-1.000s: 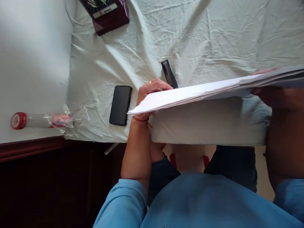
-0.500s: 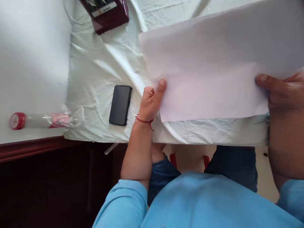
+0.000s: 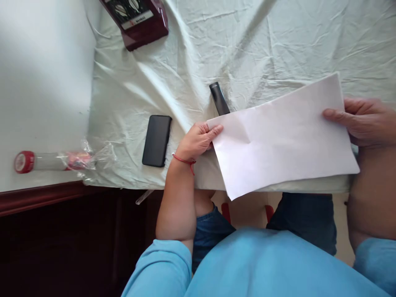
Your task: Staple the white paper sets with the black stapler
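Note:
Between my hands a sheet of white paper (image 3: pixel 284 140) is held above the near edge of the table, its lower left corner past the edge. My left hand (image 3: pixel 199 140), with a red string at the wrist, pinches the paper's upper left corner. At the right side, my right hand (image 3: pixel 365 121) grips the sheet with the thumb on top and the fingers behind, partly hidden. A dark cylindrical object (image 3: pixel 219 98) lies on the cloth just behind the paper's upper left, its lower end covered by the sheet.
A black phone (image 3: pixel 156 140) lies on the pale tablecloth (image 3: pixel 123 82) left of my left hand. Farther back stands a dark red box-like thing (image 3: pixel 145 37) with a label. A clear bottle (image 3: pixel 46 161) with a red cap, partly in plastic wrap, lies at the far left.
The large raised sheet has come down and towards me and now looks about half as tall, as if folded. The dark cylindrical object behind it has come into view.

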Demonstrator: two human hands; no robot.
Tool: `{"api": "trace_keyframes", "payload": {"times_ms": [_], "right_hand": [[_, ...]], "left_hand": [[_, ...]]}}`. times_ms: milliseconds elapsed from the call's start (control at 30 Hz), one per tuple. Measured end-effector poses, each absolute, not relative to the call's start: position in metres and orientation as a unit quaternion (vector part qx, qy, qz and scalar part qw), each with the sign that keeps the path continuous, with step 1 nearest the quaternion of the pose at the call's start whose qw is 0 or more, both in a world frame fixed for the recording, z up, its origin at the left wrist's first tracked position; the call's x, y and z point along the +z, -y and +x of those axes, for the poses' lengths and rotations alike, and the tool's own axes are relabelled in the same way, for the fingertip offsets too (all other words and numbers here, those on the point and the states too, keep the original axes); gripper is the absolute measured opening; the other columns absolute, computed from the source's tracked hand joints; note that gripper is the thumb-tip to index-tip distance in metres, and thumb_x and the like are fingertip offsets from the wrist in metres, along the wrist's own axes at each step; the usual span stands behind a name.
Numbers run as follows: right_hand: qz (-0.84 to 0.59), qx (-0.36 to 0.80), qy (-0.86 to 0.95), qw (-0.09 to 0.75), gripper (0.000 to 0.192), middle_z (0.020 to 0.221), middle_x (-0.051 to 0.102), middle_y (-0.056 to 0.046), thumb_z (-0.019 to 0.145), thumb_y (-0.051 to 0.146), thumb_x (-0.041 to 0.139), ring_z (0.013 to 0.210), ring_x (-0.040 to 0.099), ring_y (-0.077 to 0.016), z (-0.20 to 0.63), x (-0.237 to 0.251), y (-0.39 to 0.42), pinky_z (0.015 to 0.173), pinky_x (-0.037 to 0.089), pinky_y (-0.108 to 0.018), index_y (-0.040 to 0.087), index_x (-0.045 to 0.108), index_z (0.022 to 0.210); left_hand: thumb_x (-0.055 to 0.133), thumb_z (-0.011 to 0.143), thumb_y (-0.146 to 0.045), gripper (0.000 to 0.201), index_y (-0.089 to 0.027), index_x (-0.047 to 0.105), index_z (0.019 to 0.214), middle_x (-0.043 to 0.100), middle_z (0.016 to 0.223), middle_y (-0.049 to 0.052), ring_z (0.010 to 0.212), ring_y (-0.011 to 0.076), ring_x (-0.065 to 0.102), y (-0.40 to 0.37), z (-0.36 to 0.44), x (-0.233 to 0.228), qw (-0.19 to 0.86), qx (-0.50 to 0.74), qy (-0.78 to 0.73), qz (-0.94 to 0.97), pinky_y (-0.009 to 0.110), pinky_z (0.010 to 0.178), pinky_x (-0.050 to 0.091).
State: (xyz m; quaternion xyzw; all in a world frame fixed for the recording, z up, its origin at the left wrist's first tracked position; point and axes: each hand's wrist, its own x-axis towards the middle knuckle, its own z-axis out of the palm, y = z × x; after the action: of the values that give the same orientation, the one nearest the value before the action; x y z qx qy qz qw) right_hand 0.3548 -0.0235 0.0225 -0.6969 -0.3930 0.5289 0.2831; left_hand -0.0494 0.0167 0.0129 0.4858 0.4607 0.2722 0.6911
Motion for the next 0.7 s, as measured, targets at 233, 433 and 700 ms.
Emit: {"api": "trace_keyframes", "payload": {"times_ms": [233,433,700], "right_hand": [[-0.696,0.542,0.386,0.269,0.075,0.101,0.070,-0.008,0.059,0.066,0.084,0.071,0.070,-0.0215,0.356,0.020,0.020,0.053,0.057,-0.028,0.024,0.068,0.119],[-0.737,0.539,0.339,0.226,0.067,0.091,0.070,-0.009,0.067,0.059,0.078,0.058,0.067,-0.0245,0.347,0.035,0.022,0.039,0.049,-0.029,0.023,0.067,0.123],[-0.754,0.501,0.328,0.270,0.044,0.084,0.069,-0.007,0.072,0.043,0.074,0.051,0.064,-0.0194,0.339,0.050,0.023,0.042,0.052,-0.028,0.022,0.071,0.110]], "left_hand": [[0.084,0.085,-0.029,0.021,-0.015,0.071,0.077,0.060,0.061,-0.004,0.050,0.0060,0.047,-0.019,-0.046,0.017,0.649,0.277,-0.506,0.496,0.017,0.046,0.036],[0.064,0.092,-0.002,0.017,-0.015,0.064,0.081,0.053,0.056,-0.007,0.041,0.0038,0.039,-0.021,-0.036,0.028,0.584,0.306,-0.607,0.444,0.018,0.041,0.026],[0.066,0.091,-0.003,0.024,-0.023,0.054,0.093,0.047,0.053,-0.011,0.042,0.0093,0.041,-0.022,-0.022,0.014,0.490,0.315,-0.660,0.475,0.022,0.044,0.030]]}}
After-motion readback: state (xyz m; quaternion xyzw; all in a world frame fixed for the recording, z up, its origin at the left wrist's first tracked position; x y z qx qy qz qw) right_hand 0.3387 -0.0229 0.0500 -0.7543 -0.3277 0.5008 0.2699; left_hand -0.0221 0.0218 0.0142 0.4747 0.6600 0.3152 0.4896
